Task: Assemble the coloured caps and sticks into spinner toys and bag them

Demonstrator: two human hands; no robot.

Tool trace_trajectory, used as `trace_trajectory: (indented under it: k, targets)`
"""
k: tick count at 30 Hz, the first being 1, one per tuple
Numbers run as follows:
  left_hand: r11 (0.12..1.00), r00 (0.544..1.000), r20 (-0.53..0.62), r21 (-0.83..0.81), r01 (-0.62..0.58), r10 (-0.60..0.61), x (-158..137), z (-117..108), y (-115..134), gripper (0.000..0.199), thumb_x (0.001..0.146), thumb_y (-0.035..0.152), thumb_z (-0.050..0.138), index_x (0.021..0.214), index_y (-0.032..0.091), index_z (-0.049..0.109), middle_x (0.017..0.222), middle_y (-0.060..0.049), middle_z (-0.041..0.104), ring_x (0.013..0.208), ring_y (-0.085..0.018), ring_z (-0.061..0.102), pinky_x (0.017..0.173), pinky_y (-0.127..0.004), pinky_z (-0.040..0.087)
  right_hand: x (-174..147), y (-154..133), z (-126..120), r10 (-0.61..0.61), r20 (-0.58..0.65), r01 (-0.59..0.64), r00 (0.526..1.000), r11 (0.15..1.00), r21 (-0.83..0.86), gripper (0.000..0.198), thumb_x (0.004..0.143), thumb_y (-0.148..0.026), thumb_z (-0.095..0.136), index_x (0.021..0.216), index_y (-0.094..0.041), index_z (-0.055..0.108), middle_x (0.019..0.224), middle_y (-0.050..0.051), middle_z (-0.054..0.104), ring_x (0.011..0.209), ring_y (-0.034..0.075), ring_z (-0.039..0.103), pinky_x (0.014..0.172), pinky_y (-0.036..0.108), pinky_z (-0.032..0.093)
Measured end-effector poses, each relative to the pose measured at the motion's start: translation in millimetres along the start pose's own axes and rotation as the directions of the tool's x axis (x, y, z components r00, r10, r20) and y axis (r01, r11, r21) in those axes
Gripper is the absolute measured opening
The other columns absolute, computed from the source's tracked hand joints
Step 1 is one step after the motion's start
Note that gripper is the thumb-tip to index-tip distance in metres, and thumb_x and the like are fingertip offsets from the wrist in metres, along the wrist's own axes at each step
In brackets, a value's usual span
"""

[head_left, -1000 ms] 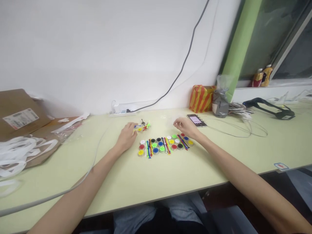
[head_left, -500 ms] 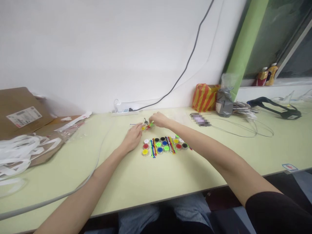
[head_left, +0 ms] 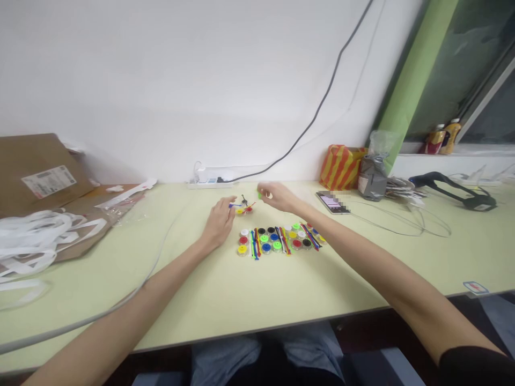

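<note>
My right hand (head_left: 278, 196) is lifted slightly over the far part of the table, its fingers pinched on a small bright green plastic piece (head_left: 259, 195), mostly hidden. Beside a little pile of coloured parts, my left hand (head_left: 218, 221) rests with its fingers stretched out. A blue stick-like piece (head_left: 235, 206) lies at its fingertips; whether they touch is unclear. The pile includes a yellow disc (head_left: 240, 212), a red part (head_left: 248, 209) and a dark stick (head_left: 243, 200). Nearer me, round clear-based discs with coloured tops (head_left: 266, 247) alternate with bundles of thin coloured sticks (head_left: 255, 244).
A phone (head_left: 333, 202), a striped bag (head_left: 340, 167) and a grey pouch (head_left: 372, 177) stand or lie to the right. Leftward are a cardboard box (head_left: 44, 174) and white straps (head_left: 28, 241). A grey cable (head_left: 96, 317) crosses under my left forearm. A power strip (head_left: 209, 184) sits by the wall.
My right hand has moved away from the pile to the right, carrying the green piece. My left hand has stayed beside the pile; the blue piece now shows. The camera view has shifted slightly.
</note>
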State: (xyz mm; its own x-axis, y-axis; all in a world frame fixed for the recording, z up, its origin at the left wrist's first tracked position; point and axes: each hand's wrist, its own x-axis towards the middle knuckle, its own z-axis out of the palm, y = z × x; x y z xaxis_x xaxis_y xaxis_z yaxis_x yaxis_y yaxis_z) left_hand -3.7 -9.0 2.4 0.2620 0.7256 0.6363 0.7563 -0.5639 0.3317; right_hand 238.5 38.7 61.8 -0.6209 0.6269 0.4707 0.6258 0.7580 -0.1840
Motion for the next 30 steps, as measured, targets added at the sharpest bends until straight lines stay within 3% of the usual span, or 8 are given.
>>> trace_trajectory:
  k: [3,6,11,14,19,24,27,30]
  targets:
    - [0.992,0.991,-0.053,-0.011,-0.124,0.123,-4,-11,20,0.033,0.102,0.034,0.040,0.132,0.021,0.048,0.124,-0.010,0.062,0.118,-0.024,0.056,0.102,-0.042,0.041,-20,-32,-1,0.026,-0.187,0.048,0.982,0.924,0.380,0.005,0.089,-0.022,0.050,0.094,-0.021,0.052,0.085,0.001,0.063,0.079,0.016,0.058,0.073,0.027,0.041]
    - [0.979,0.978,-0.040,-0.012,-0.203,0.203,-6,-18,40,0.040,0.098,0.038,0.052,0.135,0.022,0.045,0.122,-0.009,0.063,0.113,-0.025,0.058,0.098,-0.041,0.042,-37,-64,5,0.069,-0.228,0.081,0.971,0.804,0.589,0.006,0.090,-0.027,0.053,0.090,-0.022,0.050,0.084,0.000,0.061,0.079,0.016,0.057,0.070,0.026,0.042]
    - [0.964,0.972,0.041,-0.140,-0.226,0.233,-5,-27,56,0.017,0.099,0.035,0.051,0.110,0.022,0.054,0.094,-0.004,0.061,0.086,-0.019,0.056,0.082,-0.034,0.045,-52,-89,15,0.167,-0.165,0.022,0.972,0.636,0.771,0.016,0.094,-0.038,0.054,0.091,-0.023,0.051,0.083,0.001,0.060,0.080,0.017,0.055,0.069,0.027,0.040]
    - [0.961,0.967,0.112,-0.181,-0.207,0.229,-5,-33,61,0.013,0.099,0.034,0.051,0.095,0.021,0.052,0.083,-0.001,0.055,0.076,-0.017,0.052,0.073,-0.030,0.043,-54,-88,15,0.143,-0.084,0.004,0.986,0.482,0.876,0.026,0.092,-0.047,0.059,0.090,-0.023,0.050,0.079,0.000,0.057,0.075,0.016,0.052,0.069,0.028,0.039]
    - [0.962,0.977,0.141,-0.242,-0.124,0.162,-5,-42,66,0.019,0.104,0.035,0.040,0.100,0.021,0.051,0.077,0.001,0.051,0.067,-0.013,0.046,0.067,-0.028,0.040,-56,-74,7,0.099,0.001,-0.029,0.995,0.276,0.961,0.035,0.085,-0.051,0.068,0.082,-0.023,0.046,0.066,-0.004,0.043,0.060,0.013,0.043,0.062,0.028,0.035]
    - [0.974,0.983,0.085,-0.174,-0.146,0.163,4,-52,44,0.020,0.096,0.039,0.056,0.099,0.020,0.060,0.097,-0.005,0.057,0.086,-0.017,0.053,0.077,-0.030,0.044,-58,-58,5,0.221,-0.049,-0.024,0.974,0.316,0.948,0.032,0.083,-0.045,0.071,0.082,-0.023,0.049,0.066,-0.002,0.053,0.060,0.013,0.046,0.058,0.027,0.035]
    - [0.982,0.972,0.210,-0.178,-0.067,0.104,8,-55,25,0.022,0.089,0.040,0.065,0.099,0.020,0.064,0.087,-0.002,0.060,0.077,-0.015,0.054,0.071,-0.029,0.045,-59,-56,5,0.316,-0.068,-0.049,0.946,0.348,0.936,0.033,0.084,-0.046,0.070,0.079,-0.023,0.047,0.067,-0.001,0.058,0.058,0.013,0.043,0.055,0.027,0.034]
    - [0.977,0.925,0.376,-0.210,0.025,0.057,8,-57,10,0.023,0.087,0.041,0.064,0.098,0.020,0.064,0.090,-0.002,0.065,0.077,-0.015,0.058,0.071,-0.029,0.047,-59,-58,4,0.353,-0.079,-0.060,0.932,0.366,0.929,0.035,0.083,-0.049,0.070,0.077,-0.023,0.046,0.066,-0.001,0.059,0.056,0.012,0.044,0.054,0.027,0.036]
